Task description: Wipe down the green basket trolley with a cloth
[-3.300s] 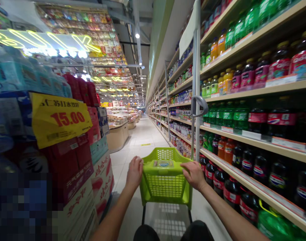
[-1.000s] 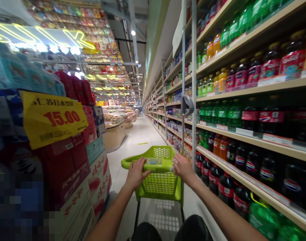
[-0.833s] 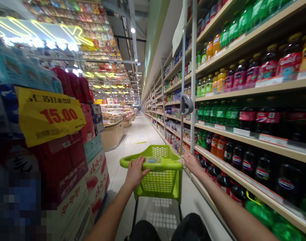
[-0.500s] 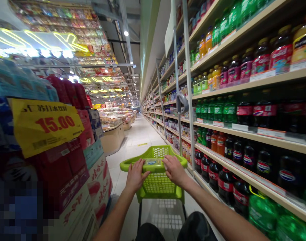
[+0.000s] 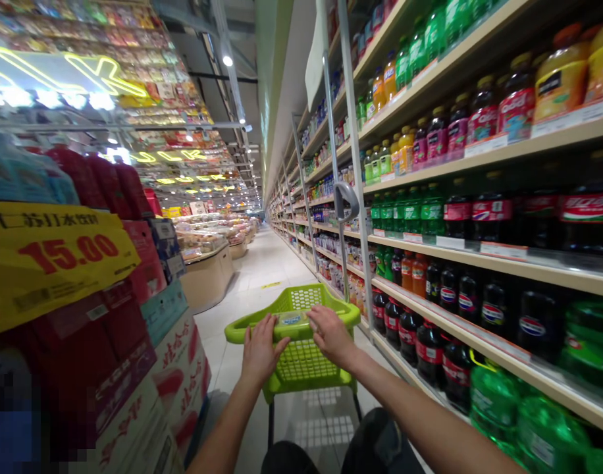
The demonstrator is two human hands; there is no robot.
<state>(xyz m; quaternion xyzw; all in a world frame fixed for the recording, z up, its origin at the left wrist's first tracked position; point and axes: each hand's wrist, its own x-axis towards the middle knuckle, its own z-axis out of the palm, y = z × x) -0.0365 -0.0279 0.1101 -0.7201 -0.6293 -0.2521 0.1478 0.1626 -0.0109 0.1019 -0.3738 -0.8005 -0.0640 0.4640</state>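
A lime-green shopping cart (image 5: 306, 362) stands right in front of me, its basket of plastic mesh. My left hand (image 5: 262, 349) is closed over the left part of the cart's handle, with the thumb on the near side. On the right part of the same handle rests my right hand (image 5: 330, 334), its fingers curled over the bar. A small label (image 5: 290, 319) shows on the handle between the two hands. Both knees are visible below the cart.
Tall shelves (image 5: 479, 253) of bottled drinks run along the right, with a metal ladder pole (image 5: 341, 243) against them. On the left stand stacked drink cartons (image 5: 178, 362) under a yellow price sign (image 5: 59, 257). Farther ahead are display bins (image 5: 207, 276) beside the tiled aisle.
The price sign and cartons have shifted left and nearer, and the shelves have moved slightly left in view. Both hands keep their hold on the cart handle.
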